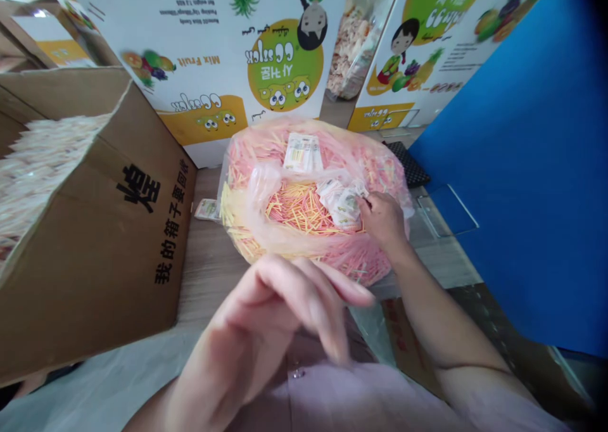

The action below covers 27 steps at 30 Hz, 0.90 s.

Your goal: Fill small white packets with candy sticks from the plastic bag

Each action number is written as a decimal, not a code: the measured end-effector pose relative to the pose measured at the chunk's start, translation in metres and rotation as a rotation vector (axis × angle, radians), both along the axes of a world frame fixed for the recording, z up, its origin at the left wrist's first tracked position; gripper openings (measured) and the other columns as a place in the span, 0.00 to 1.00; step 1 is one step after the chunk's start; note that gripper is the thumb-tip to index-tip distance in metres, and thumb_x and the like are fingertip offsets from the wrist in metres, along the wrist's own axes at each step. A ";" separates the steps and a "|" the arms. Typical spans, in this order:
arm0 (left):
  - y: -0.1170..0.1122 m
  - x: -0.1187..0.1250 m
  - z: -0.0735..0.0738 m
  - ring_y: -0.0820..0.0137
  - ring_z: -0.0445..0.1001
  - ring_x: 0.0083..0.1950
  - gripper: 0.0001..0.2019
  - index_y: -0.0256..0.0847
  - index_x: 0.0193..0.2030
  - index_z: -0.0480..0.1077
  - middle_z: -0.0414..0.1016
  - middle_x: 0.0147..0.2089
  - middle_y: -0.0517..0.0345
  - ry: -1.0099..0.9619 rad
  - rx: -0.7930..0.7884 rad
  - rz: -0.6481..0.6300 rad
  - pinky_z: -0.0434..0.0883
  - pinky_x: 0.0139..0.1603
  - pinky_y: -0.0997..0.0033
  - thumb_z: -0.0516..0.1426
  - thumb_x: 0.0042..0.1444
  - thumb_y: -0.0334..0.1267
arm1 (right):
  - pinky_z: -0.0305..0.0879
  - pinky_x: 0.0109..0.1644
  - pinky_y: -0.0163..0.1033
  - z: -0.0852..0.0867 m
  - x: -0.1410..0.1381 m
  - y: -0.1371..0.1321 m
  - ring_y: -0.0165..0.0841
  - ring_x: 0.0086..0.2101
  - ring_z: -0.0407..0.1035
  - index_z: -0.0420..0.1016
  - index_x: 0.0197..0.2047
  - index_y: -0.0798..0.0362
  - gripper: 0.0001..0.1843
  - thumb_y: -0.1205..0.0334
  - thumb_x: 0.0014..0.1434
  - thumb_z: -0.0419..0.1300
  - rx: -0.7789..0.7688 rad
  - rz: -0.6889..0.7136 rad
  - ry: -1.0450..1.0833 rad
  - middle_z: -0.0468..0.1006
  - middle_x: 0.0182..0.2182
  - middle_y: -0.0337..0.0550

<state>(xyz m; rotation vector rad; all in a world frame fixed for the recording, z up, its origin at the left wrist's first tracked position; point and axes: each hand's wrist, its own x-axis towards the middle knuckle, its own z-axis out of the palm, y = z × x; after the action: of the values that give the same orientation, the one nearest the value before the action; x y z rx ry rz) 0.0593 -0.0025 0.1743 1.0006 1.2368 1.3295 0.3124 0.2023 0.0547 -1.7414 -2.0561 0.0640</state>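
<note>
In the head view, the relation that counts is between the right hand and the printed sachets: they lie directly to its left, meeting its fingertips at their right-hand edge. Thumb and forefinger look pinched together on that edge, a narrow grip, though the exact contact is too small to make out fully. The sachets overlap in a loose, slightly crumpled fan, slanting from far left to near right; the long axis of any single one is hard to read. They rest on the pink and yellow sticks, in the right part of the mouth of the clear plastic bag, whose rolled rim rings the opening. The right forearm comes in from the near right, so this hand is clearly the nearer one. The left hand is raised in front of the bag, closer to the camera and blurred, its fingers loosely bent with nothing visible in them; the sachets lie beyond it and to its right. A neat stack of flat sachets sits on the bag's far side, beyond the opening, and a small packet lies on the tabletop just beside the bag's left edge.
</note>
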 end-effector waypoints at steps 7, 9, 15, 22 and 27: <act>0.062 -0.012 -0.070 0.65 0.77 0.48 0.13 0.44 0.44 0.78 0.80 0.45 0.53 0.114 0.035 0.142 0.73 0.45 0.68 0.60 0.64 0.50 | 0.69 0.52 0.51 0.019 0.012 -0.002 0.45 0.43 0.74 0.78 0.44 0.53 0.17 0.51 0.66 0.54 0.027 -0.019 0.430 0.82 0.41 0.53; 0.067 -0.014 -0.081 0.65 0.77 0.49 0.16 0.44 0.49 0.78 0.80 0.50 0.51 0.096 -0.008 0.096 0.72 0.41 0.70 0.59 0.64 0.51 | 0.70 0.50 0.49 0.027 0.002 -0.009 0.43 0.42 0.76 0.79 0.45 0.52 0.16 0.49 0.65 0.57 -0.126 0.052 0.624 0.83 0.40 0.49; 0.075 0.000 -0.092 0.63 0.78 0.49 0.23 0.45 0.58 0.76 0.80 0.58 0.50 0.011 -0.122 -0.130 0.72 0.38 0.71 0.63 0.60 0.52 | 0.69 0.50 0.44 0.035 -0.061 -0.049 0.39 0.43 0.76 0.80 0.44 0.49 0.13 0.52 0.66 0.58 -0.574 0.550 0.686 0.83 0.41 0.43; 0.073 -0.027 -0.112 0.71 0.74 0.34 0.22 0.43 0.51 0.78 0.82 0.45 0.57 -0.082 -0.190 0.062 0.70 0.25 0.77 0.66 0.56 0.56 | 0.62 0.40 0.40 0.038 -0.048 -0.032 0.37 0.37 0.74 0.78 0.38 0.51 0.11 0.59 0.68 0.56 -0.415 0.399 0.211 0.82 0.37 0.44; 0.071 -0.031 -0.112 0.72 0.76 0.34 0.24 0.44 0.54 0.77 0.82 0.44 0.58 -0.212 -0.205 0.156 0.70 0.26 0.78 0.68 0.54 0.54 | 0.63 0.37 0.42 0.027 -0.049 -0.032 0.42 0.37 0.77 0.80 0.42 0.53 0.13 0.58 0.70 0.55 -0.359 0.245 -0.228 0.83 0.41 0.54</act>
<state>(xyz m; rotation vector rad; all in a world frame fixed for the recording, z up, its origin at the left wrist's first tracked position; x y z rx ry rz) 0.0281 0.0681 0.0623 0.6132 1.2778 1.3588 0.2636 0.1704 0.0813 -1.7506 -2.5467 0.3432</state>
